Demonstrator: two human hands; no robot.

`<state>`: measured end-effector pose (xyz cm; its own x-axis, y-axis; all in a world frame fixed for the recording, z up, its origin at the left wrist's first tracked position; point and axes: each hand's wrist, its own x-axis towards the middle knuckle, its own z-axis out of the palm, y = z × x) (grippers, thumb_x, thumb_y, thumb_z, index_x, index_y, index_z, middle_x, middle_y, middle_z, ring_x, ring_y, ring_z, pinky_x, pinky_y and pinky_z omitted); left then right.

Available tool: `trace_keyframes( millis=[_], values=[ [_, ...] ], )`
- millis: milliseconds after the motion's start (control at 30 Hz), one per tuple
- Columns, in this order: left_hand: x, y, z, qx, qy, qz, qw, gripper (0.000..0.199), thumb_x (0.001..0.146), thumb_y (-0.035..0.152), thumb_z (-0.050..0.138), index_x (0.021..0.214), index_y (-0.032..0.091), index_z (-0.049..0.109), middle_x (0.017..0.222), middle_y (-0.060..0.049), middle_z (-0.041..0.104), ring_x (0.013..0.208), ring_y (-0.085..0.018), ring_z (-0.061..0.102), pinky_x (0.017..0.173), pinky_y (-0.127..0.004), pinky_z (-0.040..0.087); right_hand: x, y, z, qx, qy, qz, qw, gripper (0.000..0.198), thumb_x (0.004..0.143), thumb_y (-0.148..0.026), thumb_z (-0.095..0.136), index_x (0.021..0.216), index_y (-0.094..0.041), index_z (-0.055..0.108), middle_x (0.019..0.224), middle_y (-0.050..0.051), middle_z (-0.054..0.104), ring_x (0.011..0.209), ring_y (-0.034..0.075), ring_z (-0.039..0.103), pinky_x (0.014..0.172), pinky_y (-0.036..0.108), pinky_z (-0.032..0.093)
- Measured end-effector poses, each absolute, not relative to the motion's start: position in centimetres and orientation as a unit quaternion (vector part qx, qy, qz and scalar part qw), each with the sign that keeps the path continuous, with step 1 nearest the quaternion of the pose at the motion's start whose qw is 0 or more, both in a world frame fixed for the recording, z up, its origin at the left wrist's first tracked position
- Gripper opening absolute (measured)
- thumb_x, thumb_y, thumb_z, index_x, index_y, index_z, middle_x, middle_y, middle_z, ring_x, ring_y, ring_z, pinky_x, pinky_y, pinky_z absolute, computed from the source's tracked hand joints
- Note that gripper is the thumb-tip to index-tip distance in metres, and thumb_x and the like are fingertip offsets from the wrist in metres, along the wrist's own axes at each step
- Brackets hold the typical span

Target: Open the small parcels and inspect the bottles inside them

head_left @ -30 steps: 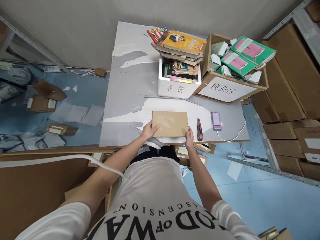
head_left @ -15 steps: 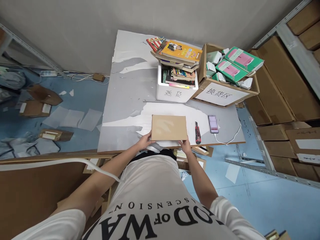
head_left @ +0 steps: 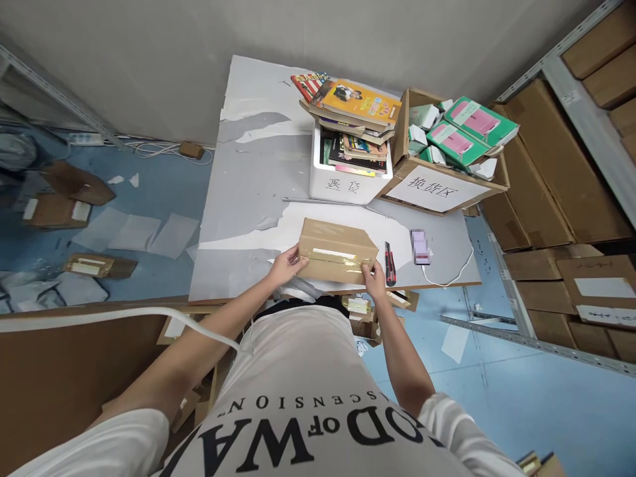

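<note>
A small cardboard box (head_left: 338, 252) is held between both hands near the table's front edge, tilted so that a long side with clear shiny tape faces up. My left hand (head_left: 288, 265) is closed on its left end, thumb on the near side. On the right end my right hand (head_left: 373, 278) grips the near corner. A red and black utility knife (head_left: 390, 264) lies just right of the box. Further right is a phone (head_left: 420, 247) with a white cable plugged in.
Behind the box stand a white bin (head_left: 342, 185) piled with books and a cardboard carton (head_left: 442, 189) of green and pink boxes. Steel shelving (head_left: 561, 79) with cartons rises at right. Flattened papers (head_left: 136, 232) and opened boxes (head_left: 62, 215) litter the blue floor at left.
The box has been turned in my hands: a plain flat face was up before, and a taped side now shows. Both hands have shifted up its ends.
</note>
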<state>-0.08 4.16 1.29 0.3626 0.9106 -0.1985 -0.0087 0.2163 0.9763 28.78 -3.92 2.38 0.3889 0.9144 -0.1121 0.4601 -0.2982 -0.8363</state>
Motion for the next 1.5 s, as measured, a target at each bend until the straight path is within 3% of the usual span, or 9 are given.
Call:
trace_keyframes(
  millis=[233,500,667,833,1000,1067,1167,1300,1500],
  values=[
    [0.3,3.7,1.4,0.522,0.494,0.335,0.610,0.083,0.065,0.052,0.075,0.135,0.017,0.049,0.127,-0.013,0.061,0.117,-0.031,0.056,0.090,-0.043,0.053,29.5,-3.1,3.3,-0.770,-0.476,0.291,0.309,0.055,0.089,-0.058,0.033,0.112,-0.017,0.061,0.105,0.011,0.065,0.100,0.024,0.055,0.089,0.035,0.041],
    [1.5,5.4,1.1,0.503,0.536,0.332,0.591,0.085,0.061,0.051,0.077,0.133,0.013,0.051,0.120,-0.014,0.065,0.114,-0.031,0.058,0.099,-0.044,0.046,30.8,0.4,3.6,-0.791,-0.447,0.340,0.243,0.062,0.083,-0.067,0.035,0.108,-0.017,0.064,0.099,0.010,0.069,0.090,0.024,0.062,0.082,0.034,0.045],
    [2.1,6.3,0.9,0.470,0.534,0.343,0.613,0.086,0.061,0.051,0.077,0.133,0.011,0.051,0.121,-0.016,0.064,0.112,-0.030,0.060,0.099,-0.044,0.046,31.5,1.5,2.9,-0.770,-0.421,0.396,0.271,0.060,0.085,-0.063,0.036,0.117,-0.019,0.061,0.113,0.010,0.065,0.107,0.024,0.058,0.093,0.036,0.044],
    [2.2,5.3,0.3,0.435,0.591,0.369,0.570,0.073,0.065,0.051,0.073,0.126,0.014,0.056,0.130,-0.016,0.057,0.110,-0.029,0.060,0.096,-0.043,0.047,33.1,-1.3,-0.1,-0.764,-0.324,0.420,0.368,0.063,0.088,-0.048,0.034,0.145,-0.022,0.031,0.126,0.012,0.055,0.107,0.021,0.058,0.090,0.037,0.048],
    [0.7,3.8,-1.4,0.361,0.585,0.389,0.613,0.060,0.074,0.046,0.058,0.124,0.014,0.057,0.134,-0.017,0.053,0.118,-0.029,0.056,0.097,-0.046,0.046,34.3,-3.4,-2.2,-0.697,-0.426,0.483,0.315,0.113,0.065,-0.039,0.070,0.150,-0.025,-0.003,0.154,0.016,0.017,0.135,0.028,0.035,0.102,0.047,0.039],
    [0.1,3.3,-2.2,0.396,0.576,0.362,0.617,0.067,0.065,0.042,0.066,0.125,0.013,0.057,0.134,-0.017,0.054,0.121,-0.030,0.053,0.101,-0.046,0.042,34.1,-3.1,-2.2,-0.656,-0.482,0.496,0.303,0.116,0.062,-0.040,0.075,0.151,-0.026,0.001,0.155,0.014,0.016,0.138,0.029,0.029,0.107,0.048,0.034],
    [0.0,3.0,-2.9,0.472,0.553,0.297,0.619,0.065,0.057,0.042,0.074,0.114,0.013,0.063,0.119,-0.013,0.065,0.118,-0.033,0.054,0.101,-0.045,0.042,33.5,-2.0,-1.9,-0.619,-0.526,0.492,0.313,0.100,0.064,-0.041,0.077,0.146,-0.020,0.025,0.145,0.015,0.037,0.134,0.029,0.035,0.111,0.045,0.030],
    [0.8,2.9,-2.5,0.498,0.550,0.284,0.608,0.056,0.062,0.057,0.070,0.099,0.014,0.068,0.096,-0.010,0.072,0.102,-0.030,0.062,0.094,-0.043,0.047,33.7,-1.1,-1.1,-0.591,-0.521,0.523,0.325,0.085,0.065,-0.045,0.076,0.138,-0.020,0.039,0.136,0.013,0.048,0.128,0.028,0.043,0.108,0.043,0.035],
    [1.4,2.7,0.4,0.527,0.572,0.293,0.556,0.061,0.073,0.061,0.060,0.109,0.012,0.067,0.108,-0.011,0.070,0.096,-0.026,0.065,0.085,-0.034,0.050,35.4,-0.1,1.5,-0.605,-0.510,0.519,0.323,0.063,0.071,-0.062,0.063,0.121,-0.023,0.056,0.128,0.010,0.049,0.116,0.024,0.050,0.094,0.035,0.046]
  ],
)
